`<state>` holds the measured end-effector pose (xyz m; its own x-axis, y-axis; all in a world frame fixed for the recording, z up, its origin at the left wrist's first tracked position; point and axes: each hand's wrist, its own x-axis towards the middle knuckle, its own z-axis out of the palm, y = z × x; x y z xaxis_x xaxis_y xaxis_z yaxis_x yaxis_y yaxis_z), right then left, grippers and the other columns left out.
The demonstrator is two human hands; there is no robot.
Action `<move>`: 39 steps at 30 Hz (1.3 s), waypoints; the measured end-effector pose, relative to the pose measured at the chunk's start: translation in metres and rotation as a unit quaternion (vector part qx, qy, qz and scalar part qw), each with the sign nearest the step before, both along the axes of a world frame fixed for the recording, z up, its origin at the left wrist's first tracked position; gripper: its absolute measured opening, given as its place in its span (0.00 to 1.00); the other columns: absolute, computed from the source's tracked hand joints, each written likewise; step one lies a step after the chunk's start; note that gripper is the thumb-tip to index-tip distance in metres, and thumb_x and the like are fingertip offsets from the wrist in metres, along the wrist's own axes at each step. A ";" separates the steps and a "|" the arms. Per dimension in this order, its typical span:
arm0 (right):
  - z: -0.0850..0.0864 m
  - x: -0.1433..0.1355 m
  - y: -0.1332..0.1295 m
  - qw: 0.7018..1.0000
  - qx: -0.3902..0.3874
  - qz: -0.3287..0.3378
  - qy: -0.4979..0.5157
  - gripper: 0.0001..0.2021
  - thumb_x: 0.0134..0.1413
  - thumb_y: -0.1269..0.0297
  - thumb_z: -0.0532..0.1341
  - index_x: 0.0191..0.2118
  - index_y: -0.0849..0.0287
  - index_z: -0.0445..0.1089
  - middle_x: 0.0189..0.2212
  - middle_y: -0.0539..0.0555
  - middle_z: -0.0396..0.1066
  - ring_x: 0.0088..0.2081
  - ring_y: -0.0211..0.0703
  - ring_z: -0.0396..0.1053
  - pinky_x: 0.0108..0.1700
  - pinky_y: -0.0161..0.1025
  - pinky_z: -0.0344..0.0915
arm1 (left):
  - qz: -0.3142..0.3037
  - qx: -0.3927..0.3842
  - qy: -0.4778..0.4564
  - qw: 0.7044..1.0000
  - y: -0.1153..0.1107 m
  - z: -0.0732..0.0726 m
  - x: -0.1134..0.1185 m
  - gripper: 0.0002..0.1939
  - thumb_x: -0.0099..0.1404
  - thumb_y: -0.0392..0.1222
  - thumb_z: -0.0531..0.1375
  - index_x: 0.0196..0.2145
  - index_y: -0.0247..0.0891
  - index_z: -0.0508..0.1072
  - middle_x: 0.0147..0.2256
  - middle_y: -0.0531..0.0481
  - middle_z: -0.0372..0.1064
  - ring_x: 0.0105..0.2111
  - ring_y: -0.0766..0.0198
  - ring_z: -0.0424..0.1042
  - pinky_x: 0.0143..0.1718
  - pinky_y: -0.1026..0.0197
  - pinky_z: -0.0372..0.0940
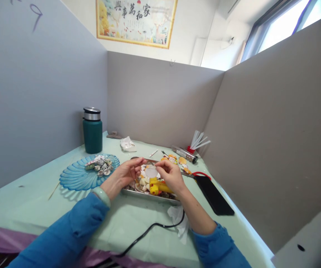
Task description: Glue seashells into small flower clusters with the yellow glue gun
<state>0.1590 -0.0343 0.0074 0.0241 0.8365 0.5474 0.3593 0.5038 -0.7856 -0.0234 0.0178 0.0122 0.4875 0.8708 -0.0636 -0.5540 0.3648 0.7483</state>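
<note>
Above a metal tray (151,197), my left hand (127,172) has its fingers drawn together and its tips pointing at the other hand. My right hand (172,175) is closed in a pinch close by on the right. Whatever either hand holds is too small to make out. Below them in the tray lie pale seashells (143,184) and a yellow glue gun (155,187), partly hidden by my right hand. A roundish whitish piece (151,172) shows between the hands.
A blue shell-shaped plate (73,175) with small shells stands left, before a green flask (92,134). Right are a black slab (214,195), red-handled scissors (203,174), a clear tube (185,154) and white sticks (198,140). A black cord (149,227) crosses the front. Grey partitions enclose the table.
</note>
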 end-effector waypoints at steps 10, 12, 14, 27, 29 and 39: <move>-0.001 0.000 0.001 1.000 0.002 -0.003 0.000 0.06 0.48 0.65 0.59 0.31 0.60 0.72 0.20 0.48 0.65 0.21 0.35 0.60 0.24 0.32 0.58 | -0.010 0.004 0.013 1.000 -0.001 0.001 0.000 0.05 0.60 0.31 0.59 0.35 0.29 0.73 0.35 0.47 0.74 0.16 0.79 0.60 0.17 0.73 0.63; -0.001 0.000 0.001 1.000 0.001 -0.001 0.001 0.06 0.48 0.65 0.59 0.31 0.60 0.71 0.20 0.48 0.65 0.21 0.35 0.60 0.24 0.32 0.58 | -0.011 0.002 0.015 1.000 -0.001 0.000 0.000 0.04 0.60 0.32 0.59 0.34 0.29 0.73 0.35 0.47 0.74 0.15 0.79 0.60 0.17 0.73 0.63; 0.000 0.000 0.001 1.000 -0.001 -0.001 0.001 0.06 0.48 0.65 0.59 0.31 0.60 0.71 0.20 0.48 0.65 0.21 0.35 0.60 0.24 0.32 0.57 | 0.000 0.001 0.021 1.000 0.000 -0.001 0.000 0.04 0.59 0.33 0.60 0.33 0.29 0.73 0.34 0.47 0.74 0.15 0.79 0.60 0.16 0.73 0.63; 0.001 -0.001 0.000 1.000 0.002 -0.008 -0.009 0.06 0.48 0.65 0.58 0.31 0.60 0.72 0.21 0.48 0.66 0.21 0.35 0.60 0.24 0.32 0.58 | 0.002 -0.075 -0.007 0.997 0.000 0.003 -0.002 0.01 0.61 0.32 0.58 0.33 0.30 0.70 0.29 0.48 0.73 0.14 0.77 0.61 0.16 0.72 0.62; 0.001 -0.001 0.000 1.000 0.003 -0.008 -0.010 0.06 0.48 0.65 0.58 0.31 0.60 0.72 0.21 0.48 0.66 0.21 0.35 0.61 0.23 0.32 0.58 | 0.003 -0.080 -0.007 0.997 0.001 0.003 -0.002 0.02 0.61 0.32 0.58 0.33 0.30 0.70 0.29 0.48 0.73 0.14 0.77 0.61 0.15 0.72 0.62; 0.000 0.000 0.000 1.000 0.002 -0.005 -0.005 0.06 0.48 0.65 0.59 0.30 0.60 0.72 0.20 0.48 0.65 0.21 0.35 0.61 0.24 0.32 0.58 | 0.030 0.002 0.040 0.999 0.001 0.000 0.000 0.04 0.57 0.33 0.62 0.30 0.31 0.70 0.29 0.49 0.73 0.15 0.77 0.62 0.16 0.72 0.61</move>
<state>0.1587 -0.0344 0.0077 0.0266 0.8343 0.5506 0.3713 0.5032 -0.7803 -0.0233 0.0185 0.0118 0.4287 0.8982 -0.0972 -0.5136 0.3308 0.7917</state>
